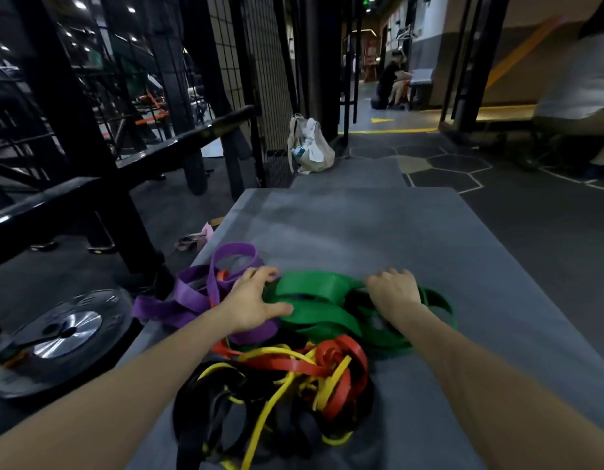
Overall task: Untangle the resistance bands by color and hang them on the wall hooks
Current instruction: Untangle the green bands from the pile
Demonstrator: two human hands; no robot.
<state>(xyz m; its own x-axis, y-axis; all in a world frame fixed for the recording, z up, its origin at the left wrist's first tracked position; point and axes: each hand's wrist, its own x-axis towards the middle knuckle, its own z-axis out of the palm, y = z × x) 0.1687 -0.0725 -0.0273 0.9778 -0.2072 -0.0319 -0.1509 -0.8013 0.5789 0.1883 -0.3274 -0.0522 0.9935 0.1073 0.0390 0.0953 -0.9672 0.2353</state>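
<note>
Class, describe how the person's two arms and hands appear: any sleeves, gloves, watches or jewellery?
Both forearms are bare up to the frame's edge: no sleeves show. The left hand and right hand wear no gloves; no watch, ring or bracelet is visible.

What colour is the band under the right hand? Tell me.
Green band, gripped by the right hand; the head view shows it.

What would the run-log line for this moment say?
stage: untangling | left hand: on green band, fingers spread | right hand: gripping green band | hung: none visible
</note>
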